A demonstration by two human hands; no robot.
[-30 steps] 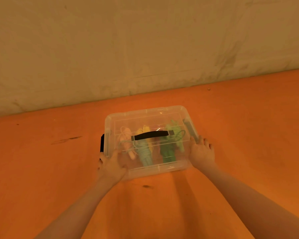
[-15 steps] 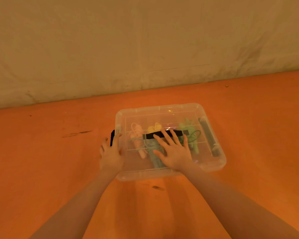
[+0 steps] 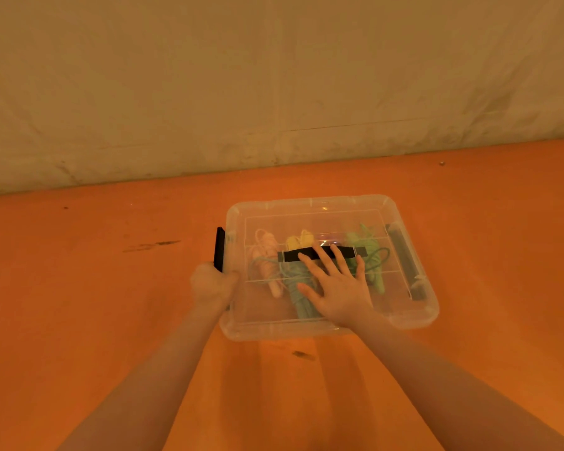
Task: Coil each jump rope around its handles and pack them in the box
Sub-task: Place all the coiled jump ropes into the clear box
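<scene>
Pressing flat w/ fingers spread, right hand (image 3: 337, 288) rests on lid of clear box (image 3: 414, 315), which sits on orange floor (image 3: 79, 304) near wall (image 3: 274, 76). Left hand (image 3: 213, 283) curls round black side latch (image 3: 219, 249). Coiled jump ropes (image 3: 267, 258) lie inside, pink thru green.

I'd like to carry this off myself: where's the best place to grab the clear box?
Probably the black strap handle lying across the middle of the lid, taken from straight above. It sits centred over the clear box, so the load should hang level.
</scene>
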